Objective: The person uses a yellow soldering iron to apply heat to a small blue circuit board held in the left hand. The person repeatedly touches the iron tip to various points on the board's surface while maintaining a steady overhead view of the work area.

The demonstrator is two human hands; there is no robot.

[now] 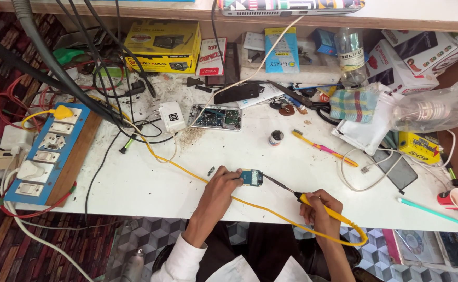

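Note:
A small blue-green circuit board point(252, 178) lies on the white worktable point(150, 183) near its front edge. My left hand point(219, 190) pinches the board's left side and holds it down. My right hand point(320, 212) grips a yellow-handled soldering iron point(312, 202). Its dark metal tip reaches left and touches the board's right edge. The iron's yellow cord point(187, 169) loops from behind my right wrist, runs under my left hand and goes up the table to the left.
An opened phone point(216, 117) and a white plug adapter point(172, 116) lie mid-table. A small round tin point(276, 137), a yellow toothbrush point(323, 148), a blue switchboard point(48, 151), boxes, a bottle point(352, 55), a checked cloth point(353, 104) and a paper cup point(456, 199) surround the work spot.

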